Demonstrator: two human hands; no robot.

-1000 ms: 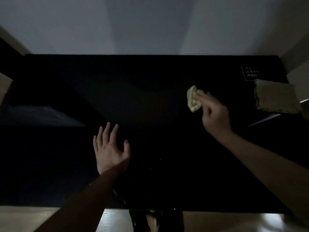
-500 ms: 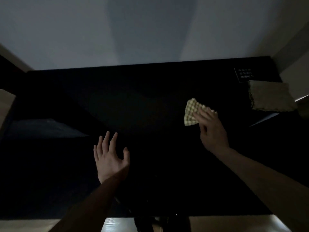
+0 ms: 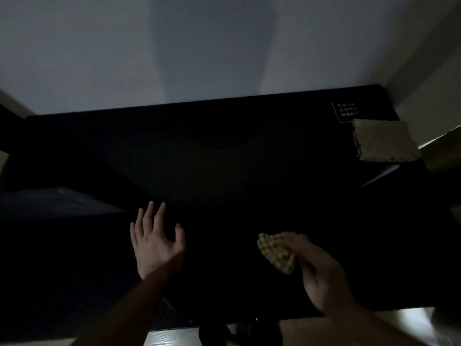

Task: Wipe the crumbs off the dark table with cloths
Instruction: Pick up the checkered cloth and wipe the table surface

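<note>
Cloth [image 3: 277, 253], judged soft and light, is held bunched in the right hand [image 3: 324, 278]; left hand [image 3: 156, 242] is spread flat on the table [image 3: 224, 158].

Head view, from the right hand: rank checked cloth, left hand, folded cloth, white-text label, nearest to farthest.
1. Checked cloth: gripped in the right hand, near the table's front edge.
2. Left hand: open, spread on the dark table, to the left.
3. Folded cloth: lying at the far right edge.
4. White-text label: far right corner, just beyond the folded cloth.
</note>
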